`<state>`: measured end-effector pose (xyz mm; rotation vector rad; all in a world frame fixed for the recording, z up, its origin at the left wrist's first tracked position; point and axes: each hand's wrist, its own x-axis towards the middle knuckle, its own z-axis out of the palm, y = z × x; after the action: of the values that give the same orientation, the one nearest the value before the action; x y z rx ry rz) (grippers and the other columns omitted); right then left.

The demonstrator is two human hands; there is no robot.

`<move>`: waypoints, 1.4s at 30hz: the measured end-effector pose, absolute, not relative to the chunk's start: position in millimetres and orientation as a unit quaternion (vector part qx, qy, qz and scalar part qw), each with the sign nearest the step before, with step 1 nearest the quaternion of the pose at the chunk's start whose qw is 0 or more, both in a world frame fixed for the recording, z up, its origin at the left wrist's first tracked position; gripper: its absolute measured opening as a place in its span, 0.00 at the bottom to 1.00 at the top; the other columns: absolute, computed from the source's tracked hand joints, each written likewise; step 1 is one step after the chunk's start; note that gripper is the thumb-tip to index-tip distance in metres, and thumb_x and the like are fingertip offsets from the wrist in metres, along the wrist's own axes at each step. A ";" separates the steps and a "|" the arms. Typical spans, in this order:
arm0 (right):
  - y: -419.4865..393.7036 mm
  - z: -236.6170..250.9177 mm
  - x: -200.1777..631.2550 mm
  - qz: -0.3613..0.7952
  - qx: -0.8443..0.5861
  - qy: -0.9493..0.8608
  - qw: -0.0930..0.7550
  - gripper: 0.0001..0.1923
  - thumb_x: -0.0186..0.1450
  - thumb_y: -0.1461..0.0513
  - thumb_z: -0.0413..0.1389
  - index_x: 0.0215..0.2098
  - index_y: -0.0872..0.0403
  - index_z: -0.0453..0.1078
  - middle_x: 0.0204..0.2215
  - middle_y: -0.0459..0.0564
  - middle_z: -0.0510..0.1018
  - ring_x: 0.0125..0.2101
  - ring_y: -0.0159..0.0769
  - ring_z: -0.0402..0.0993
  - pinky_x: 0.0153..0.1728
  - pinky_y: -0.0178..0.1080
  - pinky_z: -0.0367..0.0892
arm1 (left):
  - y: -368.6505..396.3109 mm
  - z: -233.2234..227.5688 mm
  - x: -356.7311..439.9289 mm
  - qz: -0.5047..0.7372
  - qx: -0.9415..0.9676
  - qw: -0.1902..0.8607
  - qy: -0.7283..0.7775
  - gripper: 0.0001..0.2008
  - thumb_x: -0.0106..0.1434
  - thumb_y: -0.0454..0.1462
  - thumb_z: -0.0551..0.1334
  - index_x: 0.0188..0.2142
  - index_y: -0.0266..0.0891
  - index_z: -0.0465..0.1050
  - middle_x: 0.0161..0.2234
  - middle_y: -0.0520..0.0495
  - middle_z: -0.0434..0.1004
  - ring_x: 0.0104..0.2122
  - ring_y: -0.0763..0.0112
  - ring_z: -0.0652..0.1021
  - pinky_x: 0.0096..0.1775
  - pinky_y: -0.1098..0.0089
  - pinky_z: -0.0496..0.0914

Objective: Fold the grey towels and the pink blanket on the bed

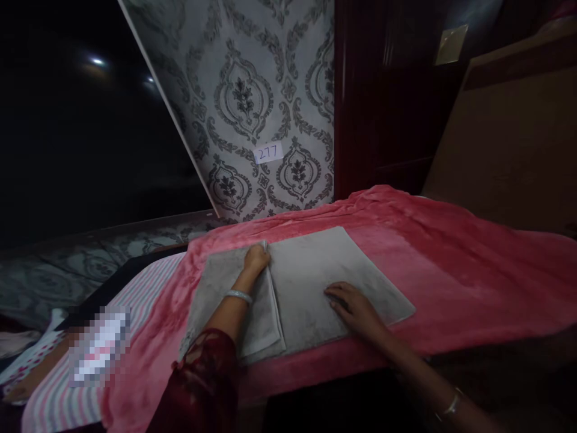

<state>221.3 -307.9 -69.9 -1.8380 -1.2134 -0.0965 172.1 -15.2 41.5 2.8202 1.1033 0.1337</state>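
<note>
A grey cloth (306, 300) lies spread over a pink blanket (437, 300), its left portion folded into a layered flap (225, 270). At the upper end of that flap's edge, my left hand (257, 260) is closed, fingers curled on the cloth. A bracelet circles the left wrist, and the sleeve is dark red. Lower and to the right, my right hand (351, 305) rests palm down on the single-layer part, its fingers a little bent and holding nothing. Both hands touch the cloth.
A striped cloth (148, 288) shows at the blanket's left, beside a pixelated patch. Behind stands patterned wallpaper (243, 96) with a paper label (268, 152) reading 277. A large black screen (90, 132) is on the left; a brown board (509, 138) leans at the right.
</note>
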 end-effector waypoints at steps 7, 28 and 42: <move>-310.5 -70.2 221.7 -0.045 -0.744 -0.495 0.446 0.16 0.65 0.62 0.51 0.48 0.54 0.76 0.45 0.56 0.77 0.47 0.42 0.74 0.51 0.48 0.70 | -21.1 44.0 157.2 0.038 0.953 0.076 0.291 0.18 0.66 0.42 0.57 0.50 0.32 0.73 0.47 0.37 0.79 0.47 0.61 0.79 0.44 0.69 0.69; -375.8 -56.4 282.0 -0.148 -0.853 -0.312 0.392 0.21 0.62 0.58 0.53 0.51 0.56 0.74 0.50 0.59 0.76 0.52 0.48 0.71 0.57 0.52 0.64 | -77.0 -9.7 66.4 0.079 0.985 -0.003 0.152 0.25 0.70 0.42 0.51 0.65 0.41 0.63 0.68 0.39 0.57 0.68 0.51 0.55 0.65 0.46 0.52; -376.1 -27.7 308.6 0.074 -0.866 -0.194 0.454 0.29 0.58 0.59 0.60 0.58 0.59 0.69 0.44 0.59 0.80 0.42 0.46 0.79 0.41 0.44 0.73 | -74.8 -11.2 66.3 0.087 0.987 -0.011 0.134 0.24 0.70 0.40 0.51 0.63 0.39 0.66 0.67 0.39 0.59 0.67 0.50 0.58 0.64 0.47 0.56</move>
<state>308.6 -376.1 -27.7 -2.1379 -0.4781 0.1830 66.3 -74.8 -11.2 3.1232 0.4225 0.2761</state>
